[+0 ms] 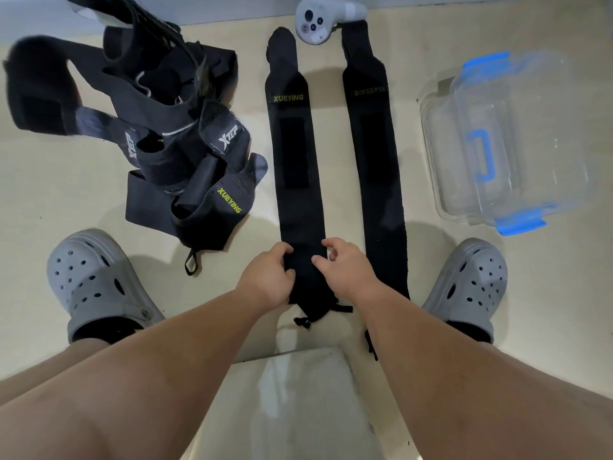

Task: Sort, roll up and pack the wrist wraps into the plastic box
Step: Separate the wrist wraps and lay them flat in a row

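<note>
XUEYING wrap [297, 180]: lies flat and lengthwise on the floor, its near end bunched between both hands.
Left hand [268, 277]: fingers curled round that end's left edge.
Right hand [343, 270]: thumb and curled fingers pinch its right edge.
BOKEERSI wrap [376, 154]: flat, just right of the XUEYING wrap, parallel.
Pile of wraps [166, 137]: tangled, to its left.
Plastic box [537, 134]: clear, blue clips, further right.
Controller [315, 21]: by its far end.

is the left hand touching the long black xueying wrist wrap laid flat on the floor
Touching. The head view shows the left hand with fingers curled over the near end of the long black XUEYING wrist wrap.
</note>
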